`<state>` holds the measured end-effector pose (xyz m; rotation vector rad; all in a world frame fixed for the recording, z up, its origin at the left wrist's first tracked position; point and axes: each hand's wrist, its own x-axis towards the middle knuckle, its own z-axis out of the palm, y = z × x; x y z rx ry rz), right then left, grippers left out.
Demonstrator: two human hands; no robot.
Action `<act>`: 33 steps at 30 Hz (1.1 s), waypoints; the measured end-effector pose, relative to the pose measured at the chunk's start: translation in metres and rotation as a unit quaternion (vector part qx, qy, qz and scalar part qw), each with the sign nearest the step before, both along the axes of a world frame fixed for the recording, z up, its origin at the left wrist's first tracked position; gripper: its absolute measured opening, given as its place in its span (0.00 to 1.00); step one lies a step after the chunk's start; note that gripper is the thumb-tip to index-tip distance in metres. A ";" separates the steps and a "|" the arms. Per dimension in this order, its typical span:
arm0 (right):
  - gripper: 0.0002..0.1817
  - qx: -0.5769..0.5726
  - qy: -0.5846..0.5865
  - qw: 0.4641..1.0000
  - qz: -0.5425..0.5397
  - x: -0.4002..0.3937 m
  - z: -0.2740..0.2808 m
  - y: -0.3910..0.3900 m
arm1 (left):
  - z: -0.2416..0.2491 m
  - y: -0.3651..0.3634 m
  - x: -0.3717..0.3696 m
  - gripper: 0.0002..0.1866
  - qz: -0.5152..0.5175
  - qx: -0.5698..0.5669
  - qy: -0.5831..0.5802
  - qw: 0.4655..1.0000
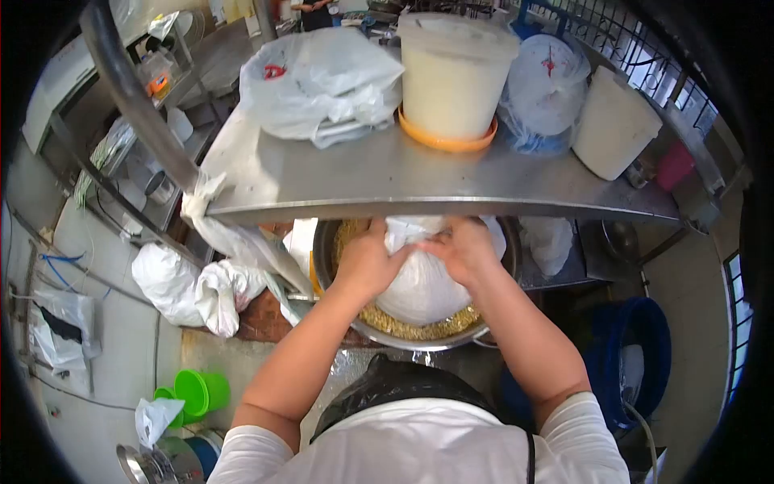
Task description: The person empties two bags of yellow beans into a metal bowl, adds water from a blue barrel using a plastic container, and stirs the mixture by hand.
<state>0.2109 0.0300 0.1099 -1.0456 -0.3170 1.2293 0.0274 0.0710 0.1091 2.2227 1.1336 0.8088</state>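
Note:
Both hands grip the gathered top of a full white cloth bag (419,286). The bag rests in a wide metal bowl (407,337) filled with yellowish grain. My left hand (367,260) clutches the bag's neck from the left. My right hand (463,250) clutches it from the right, the two hands almost touching. The bowl sits under a steel shelf (387,173), whose front edge hides the bowl's far rim.
On the shelf stand a white tub (451,77) on an orange lid, white plastic bags (318,81), a wrapped scale (544,89) and a white bucket (617,121). White sacks (201,286) lie at left, green cups (193,394) on the floor, a blue barrel (637,355) at right.

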 end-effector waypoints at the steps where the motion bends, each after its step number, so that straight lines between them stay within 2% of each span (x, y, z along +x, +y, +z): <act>1: 0.23 0.009 -0.001 1.000 -0.006 0.022 -0.010 0.000 | -0.004 0.011 0.001 0.39 -0.006 0.009 -0.001 1.000; 2: 0.26 -0.015 -0.183 0.983 0.019 0.050 -0.027 -0.003 | -0.013 0.016 -0.001 0.35 0.000 -0.017 0.004 1.000; 3: 0.28 -0.041 -0.360 0.931 0.042 0.076 -0.035 -0.010 | -0.020 0.021 -0.001 0.32 0.007 -0.043 0.008 0.999; 4: 0.32 -0.035 -0.543 0.839 0.018 0.098 -0.032 -0.022 | -0.024 0.026 0.000 0.32 0.003 -0.036 0.006 0.999; 5: 0.35 -0.030 -0.702 0.712 -0.006 0.115 -0.030 -0.033 | -0.027 0.030 -0.002 0.30 -0.005 -0.051 -0.013 0.999; 6: 0.35 -0.029 -0.702 0.711 -0.012 0.132 -0.037 -0.040 | -0.029 0.035 -0.001 0.28 -0.014 -0.066 -0.033 0.997; 8: 0.40 -0.119 -0.726 0.673 0.071 0.156 -0.064 -0.047 | -0.033 0.045 -0.001 0.27 -0.008 -0.077 -0.017 0.997; 9: 0.40 -0.120 -0.727 0.673 0.066 0.158 -0.075 -0.041 | -0.033 0.049 0.001 0.27 0.002 -0.088 -0.004 0.996; 11: 0.40 -0.043 -0.671 0.737 0.067 0.146 -0.094 -0.033 | -0.029 0.050 0.005 0.27 0.005 -0.061 -0.002 0.998; 15: 0.33 -0.059 -0.607 0.791 0.042 0.110 -0.066 -0.026 | -0.022 0.058 0.011 0.25 0.015 -0.020 0.004 1.000; 16: 0.28 -0.017 -0.622 0.783 0.003 0.106 -0.064 -0.024 | -0.022 0.060 0.011 0.20 0.025 0.042 0.008 0.999; 17: 0.28 -0.016 -0.623 0.782 0.001 0.104 -0.064 -0.020 | -0.021 0.064 0.009 0.17 0.037 0.105 0.011 0.994; 19: 0.25 0.121 -0.616 0.774 -0.082 0.102 -0.061 -0.009 | -0.026 0.080 0.006 0.17 0.037 0.121 0.004 0.992; 21: 0.23 0.147 -0.590 0.789 -0.090 0.096 -0.048 -0.007 | -0.028 0.091 0.001 0.17 0.038 0.161 0.043 0.985; 24: 0.19 0.170 -0.565 0.801 -0.099 0.097 -0.041 -0.006 | -0.033 0.099 -0.001 0.17 0.052 0.174 0.055 0.982; 25: 0.18 0.171 -0.567 0.800 -0.100 0.100 -0.042 -0.004 | -0.019 0.093 0.001 0.17 0.053 0.174 0.054 0.982; 26: 0.18 0.170 -0.567 0.800 -0.101 0.106 -0.048 0.001 | -0.003 0.086 0.002 0.17 0.059 0.061 0.032 0.996; 27: 0.17 0.134 -0.717 0.669 -0.144 0.114 -0.058 0.010 | 0.010 0.083 0.006 0.17 0.063 -0.053 0.009 0.997; 28: 0.16 0.090 -0.836 0.509 -0.181 0.116 -0.055 0.013 | 0.005 0.094 0.011 0.17 0.060 -0.053 0.011 0.997; 29: 0.16 0.087 -0.836 0.511 -0.183 0.121 -0.051 0.013 | -0.008 0.110 0.016 0.17 -0.021 -0.227 -0.276 0.934; 30: 0.16 0.068 -0.844 0.516 -0.130 0.117 -0.031 0.008 | -0.015 0.119 0.017 0.17 -0.096 -0.376 -0.528 0.755; 31: 0.16 0.051 -0.850 0.519 -0.077 0.111 -0.014 0.003 | -0.014 0.118 0.016 0.17 -0.096 -0.379 -0.526 0.755; 32: 0.15 0.029 -0.825 0.563 -0.048 0.103 -0.004 0.001 | -0.010 0.116 0.015 0.17 -0.114 -0.392 -0.547 0.731; 33: 0.15 0.027 -0.824 0.563 -0.050 0.101 -0.006 0.007 | -0.006 0.114 0.015 0.17 -0.132 -0.405 -0.567 0.705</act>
